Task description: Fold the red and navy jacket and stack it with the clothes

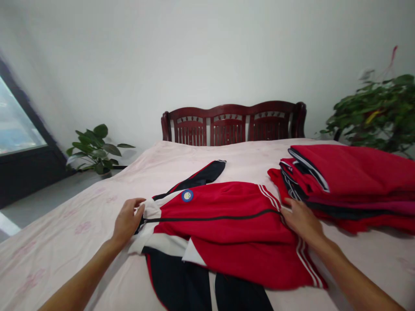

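A red zip-up tracksuit jacket (223, 205) with navy sleeves, a white yoke and a round blue badge lies on the bed, its collar toward the left. My left hand (129, 219) pinches the white and navy collar near the top of the black zip. At the other end, my right hand (300, 218) grips the striped red hem where the zip ends. One navy sleeve stretches away toward the headboard; the other comes toward me and runs out of the bottom of the view.
Folded red and navy clothes (353, 181) are stacked on the right of the bed, close to my right hand. Behind the pale pink sheet (87, 229) stands a dark wooden headboard (227, 125). Potted plants (97, 149) flank the bed on both sides.
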Action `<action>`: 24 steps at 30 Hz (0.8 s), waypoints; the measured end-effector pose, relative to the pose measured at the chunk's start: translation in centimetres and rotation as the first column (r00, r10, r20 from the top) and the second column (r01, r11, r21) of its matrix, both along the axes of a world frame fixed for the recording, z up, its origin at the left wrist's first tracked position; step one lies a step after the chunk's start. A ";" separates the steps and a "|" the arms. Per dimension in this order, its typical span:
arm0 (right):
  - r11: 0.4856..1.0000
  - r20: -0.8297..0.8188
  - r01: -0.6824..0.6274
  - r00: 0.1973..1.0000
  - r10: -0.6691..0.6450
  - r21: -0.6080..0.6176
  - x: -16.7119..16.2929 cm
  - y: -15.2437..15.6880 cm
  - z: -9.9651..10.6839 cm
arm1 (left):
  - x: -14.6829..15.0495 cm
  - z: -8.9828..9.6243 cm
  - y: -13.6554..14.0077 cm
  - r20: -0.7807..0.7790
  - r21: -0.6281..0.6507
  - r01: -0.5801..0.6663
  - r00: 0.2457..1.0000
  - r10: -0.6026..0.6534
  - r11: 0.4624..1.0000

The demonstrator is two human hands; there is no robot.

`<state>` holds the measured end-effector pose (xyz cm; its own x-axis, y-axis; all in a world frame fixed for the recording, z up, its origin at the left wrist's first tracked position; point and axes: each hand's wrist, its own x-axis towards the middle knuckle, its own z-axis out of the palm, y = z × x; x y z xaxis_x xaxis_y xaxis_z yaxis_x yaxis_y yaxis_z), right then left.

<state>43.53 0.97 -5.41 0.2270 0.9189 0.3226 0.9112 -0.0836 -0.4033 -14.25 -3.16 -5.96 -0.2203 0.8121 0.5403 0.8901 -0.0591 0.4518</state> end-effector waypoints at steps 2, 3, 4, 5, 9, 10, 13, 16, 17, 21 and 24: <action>0.995 -0.075 -0.072 0.994 0.077 0.062 -0.5 -2.7 0.1 | 1.2 0.3 -2.2 -0.010 -0.023 0.220 0.975 -0.221 0.975; 0.988 -0.121 -0.135 0.982 0.143 0.077 -1.0 -4.2 0.5 | 2.0 0.5 -3.4 -0.031 -0.064 0.341 0.939 -0.343 0.938; 0.973 -0.164 -0.215 0.960 0.226 0.081 -1.6 -5.8 0.9 | 2.7 0.6 -4.7 -0.055 -0.123 0.455 0.884 -0.463 0.882; 0.947 -0.196 -0.314 0.927 0.321 0.066 -2.3 -7.5 1.4 | 3.5 0.7 -6.0 -0.071 -0.190 0.553 0.816 -0.573 0.811; 0.717 -0.175 -0.687 0.726 0.665 -0.122 -4.6 -13.1 1.3 | 6.6 0.7 -10.8 -0.097 -0.368 0.727 0.590 -0.801 0.580; 0.672 -0.128 -0.724 0.689 0.713 -0.155 -5.0 -14.0 0.6 | 7.3 0.6 -11.7 -0.108 -0.382 0.737 0.564 -0.819 0.557; 0.681 0.082 -0.719 0.677 0.731 -0.139 -5.9 -15.2 -2.2 | 9.5 0.2 -13.3 -0.130 -0.427 0.754 0.495 -0.859 0.499; 0.734 0.240 -0.671 0.700 0.673 -0.101 -6.6 -14.6 -3.6 | 11.4 0.1 -13.4 -0.116 -0.481 0.727 0.502 -0.857 0.491; 0.744 0.271 -0.662 0.702 0.659 -0.095 -6.7 -14.2 -3.6 | 11.8 0.1 -13.2 -0.106 -0.489 0.720 0.512 -0.852 0.493; 0.769 0.344 -0.636 0.710 0.615 -0.063 -4.9 -13.5 -2.5 | 12.1 0.8 -13.3 0.011 -0.484 0.721 0.571 -0.821 0.495; 0.795 0.372 -0.599 0.721 0.585 -0.091 -3.0 -14.3 -2.3 | 11.3 1.2 -14.1 0.151 -0.497 0.706 0.642 -0.752 0.504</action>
